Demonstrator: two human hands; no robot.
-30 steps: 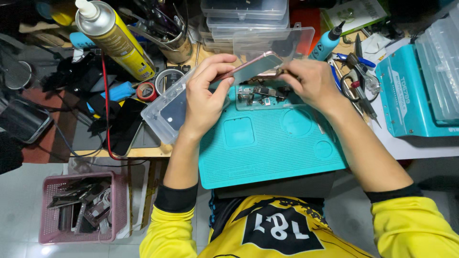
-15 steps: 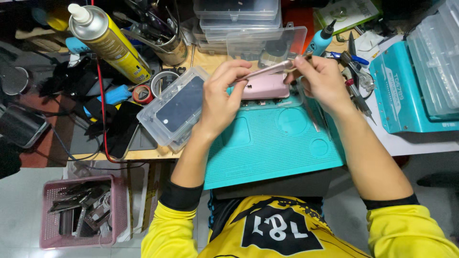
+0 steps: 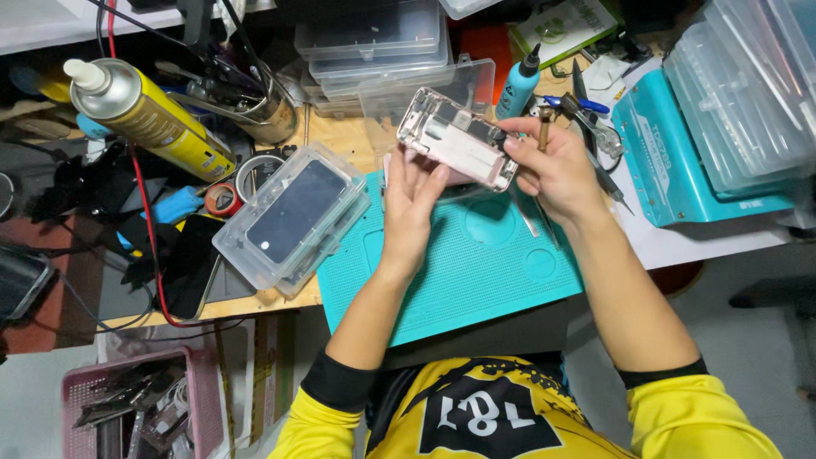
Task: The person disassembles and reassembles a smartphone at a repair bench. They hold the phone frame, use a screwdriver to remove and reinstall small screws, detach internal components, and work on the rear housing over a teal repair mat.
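An opened pink phone body (image 3: 456, 138), its inner parts showing, is held up above the teal work mat (image 3: 476, 263). My right hand (image 3: 557, 170) grips its right end and also pinches a small brass-tipped tool (image 3: 544, 127). My left hand (image 3: 412, 200) supports the phone from below with fingers spread against its underside. A second pink piece lies partly hidden on the mat under the phone.
A clear plastic case holding a dark phone screen (image 3: 293, 212) lies left of the mat. A yellow spray can (image 3: 149, 115), tape rolls (image 3: 223, 200), a blue glue bottle (image 3: 520, 83), tweezers, stacked clear boxes (image 3: 374, 42), teal cases (image 3: 680, 161) and a pink basket (image 3: 136, 408) crowd around.
The phone body has been lifted off the mat and turned so its open inside faces up. Both hands rose with it; the view shifted closer.
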